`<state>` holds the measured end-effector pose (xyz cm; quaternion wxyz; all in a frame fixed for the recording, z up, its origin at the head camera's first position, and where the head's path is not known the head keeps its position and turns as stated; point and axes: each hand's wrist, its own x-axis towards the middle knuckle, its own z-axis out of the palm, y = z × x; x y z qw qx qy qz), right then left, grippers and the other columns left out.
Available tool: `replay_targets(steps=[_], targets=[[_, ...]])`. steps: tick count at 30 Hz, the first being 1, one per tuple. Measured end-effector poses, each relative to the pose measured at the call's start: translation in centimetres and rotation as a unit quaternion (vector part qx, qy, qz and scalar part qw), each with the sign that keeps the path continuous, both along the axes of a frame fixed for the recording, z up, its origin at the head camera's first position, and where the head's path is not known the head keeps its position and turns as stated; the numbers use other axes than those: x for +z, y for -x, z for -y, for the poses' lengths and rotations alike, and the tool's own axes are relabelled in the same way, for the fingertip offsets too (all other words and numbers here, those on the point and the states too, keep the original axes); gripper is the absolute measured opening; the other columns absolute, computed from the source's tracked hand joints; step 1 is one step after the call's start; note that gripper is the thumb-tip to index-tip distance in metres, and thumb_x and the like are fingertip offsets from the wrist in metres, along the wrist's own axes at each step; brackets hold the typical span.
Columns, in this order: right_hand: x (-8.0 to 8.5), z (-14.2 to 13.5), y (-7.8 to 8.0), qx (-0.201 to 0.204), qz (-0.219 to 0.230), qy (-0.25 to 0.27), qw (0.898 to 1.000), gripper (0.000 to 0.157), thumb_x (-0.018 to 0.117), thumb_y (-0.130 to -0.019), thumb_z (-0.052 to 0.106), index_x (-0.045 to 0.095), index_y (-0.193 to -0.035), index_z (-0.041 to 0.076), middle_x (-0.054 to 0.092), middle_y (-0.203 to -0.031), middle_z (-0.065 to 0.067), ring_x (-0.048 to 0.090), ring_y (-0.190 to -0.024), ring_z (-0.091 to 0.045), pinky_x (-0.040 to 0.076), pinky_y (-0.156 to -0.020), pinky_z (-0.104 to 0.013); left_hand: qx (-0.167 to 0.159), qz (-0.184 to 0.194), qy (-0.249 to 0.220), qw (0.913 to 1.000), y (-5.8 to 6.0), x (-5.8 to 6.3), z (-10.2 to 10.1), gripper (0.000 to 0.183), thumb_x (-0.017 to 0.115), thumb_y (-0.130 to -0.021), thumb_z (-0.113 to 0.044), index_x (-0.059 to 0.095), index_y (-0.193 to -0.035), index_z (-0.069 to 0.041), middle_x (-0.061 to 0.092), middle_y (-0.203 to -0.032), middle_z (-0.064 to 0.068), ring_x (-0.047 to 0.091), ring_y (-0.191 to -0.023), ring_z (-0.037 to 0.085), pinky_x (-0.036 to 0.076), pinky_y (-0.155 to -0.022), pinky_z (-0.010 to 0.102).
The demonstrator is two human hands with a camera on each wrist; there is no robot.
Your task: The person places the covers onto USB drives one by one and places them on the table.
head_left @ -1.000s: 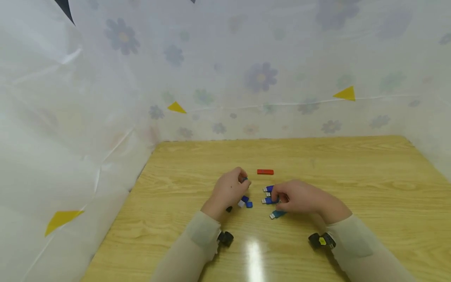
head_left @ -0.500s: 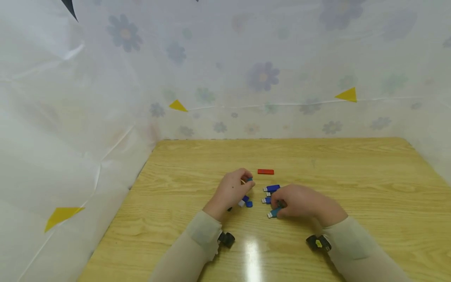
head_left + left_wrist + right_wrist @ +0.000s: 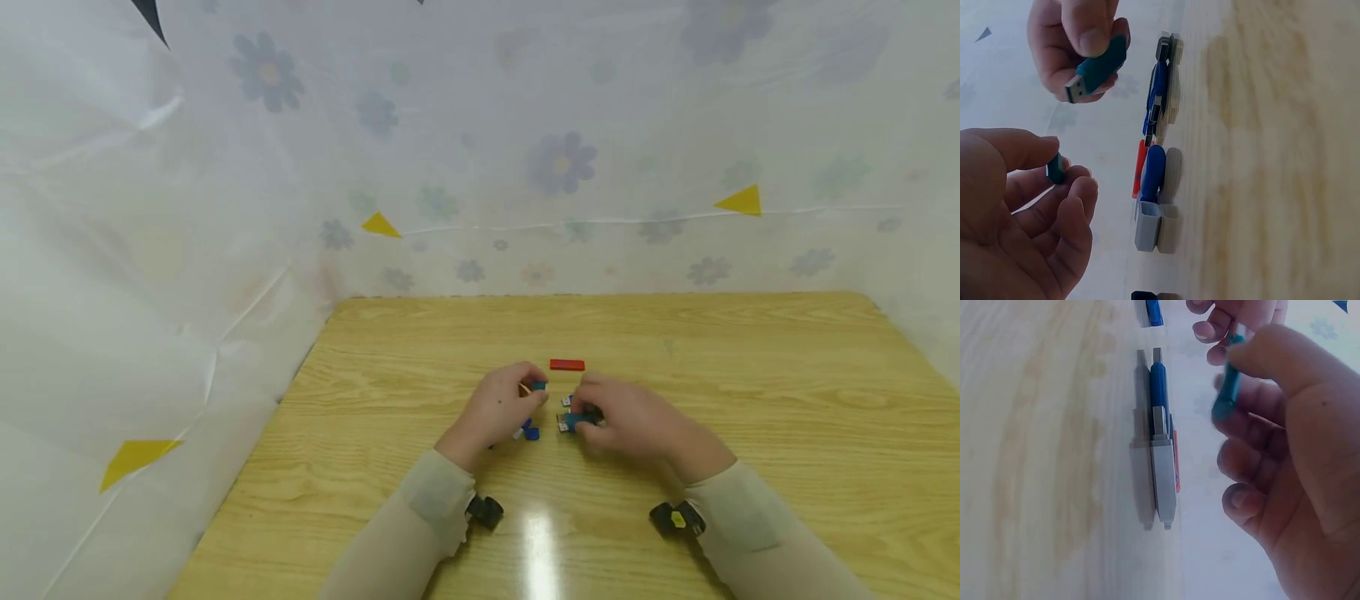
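In the head view my left hand and right hand face each other above the wooden table. The left wrist view shows a small teal cap pinched between my left thumb and fingers. My right hand pinches a teal USB flash drive by its body, its bare metal plug pointing toward the left hand. Below the hands, a blue cap and a grey cap lie on the table. Uncapped drives, including a blue drive and a grey drive, lie under my right hand, partly hidden in the head view.
A red USB flash drive lies beyond both hands. The wooden table backs onto a flower-patterned sheet that also hangs along the left side. A black cap shows at the lower edge of the left wrist view.
My right hand has lifted the teal flash drive from the near end of the row and moved it up toward the left hand. The left hand, with the cap, has shifted slightly right.
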<state>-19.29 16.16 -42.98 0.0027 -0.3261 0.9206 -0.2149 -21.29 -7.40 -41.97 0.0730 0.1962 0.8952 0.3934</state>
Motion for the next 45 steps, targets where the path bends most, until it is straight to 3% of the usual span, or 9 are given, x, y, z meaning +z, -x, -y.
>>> replay_targets(steps=[6, 12, 32, 45], targets=[[0.04, -0.04, 0.17, -0.031, 0.005, 0.025, 0.999, 0.008, 0.069, -0.097, 0.024, 0.063, -0.102, 0.025, 0.058, -0.084, 0.017, 0.052, -0.068, -0.003, 0.047, -0.065, -0.029, -0.039, 0.004, 0.005, 0.9992, -0.11, -0.07, 0.04, 0.027, 0.064, -0.102, -0.027, 0.068, -0.128, -0.018, 0.066, -0.109, -0.014, 0.061, -0.091, 0.005, 0.052, -0.075, 0.029], [0.37, 0.07, 0.28, -0.029, -0.018, 0.032, 0.999, 0.005, 0.068, -0.097, 0.023, 0.064, -0.101, 0.023, 0.056, -0.08, 0.018, 0.05, -0.066, -0.003, 0.046, -0.064, -0.029, -0.066, -0.003, 0.009, 0.9978, -0.24, 0.08, -0.07, 0.027, 0.062, -0.103, -0.028, 0.069, -0.128, -0.018, 0.066, -0.111, -0.013, 0.06, -0.089, 0.004, 0.051, -0.074, 0.028], [0.09, 0.28, 0.17, -0.019, -0.061, 0.04, 0.997, 0.015, 0.072, -0.097, 0.031, 0.069, -0.106, 0.019, 0.066, -0.093, 0.013, 0.056, -0.073, 0.001, 0.051, -0.067, -0.029, -0.093, 0.013, 0.008, 0.9955, -0.52, -0.17, -0.31, 0.022, 0.063, -0.103, -0.032, 0.069, -0.122, -0.022, 0.064, -0.097, -0.015, 0.06, -0.08, 0.006, 0.052, -0.065, 0.028], [0.54, 0.36, 0.04, -0.042, -0.015, 0.027, 0.999, 0.03, 0.062, -0.1, 0.045, 0.068, -0.111, 0.018, 0.061, -0.078, 0.017, 0.05, -0.06, 0.001, 0.046, -0.059, -0.027, -0.088, 0.006, 0.013, 0.996, -0.58, -0.22, -0.4, 0.023, 0.064, -0.102, -0.032, 0.069, -0.122, -0.022, 0.064, -0.095, -0.015, 0.06, -0.079, 0.006, 0.052, -0.066, 0.027]])
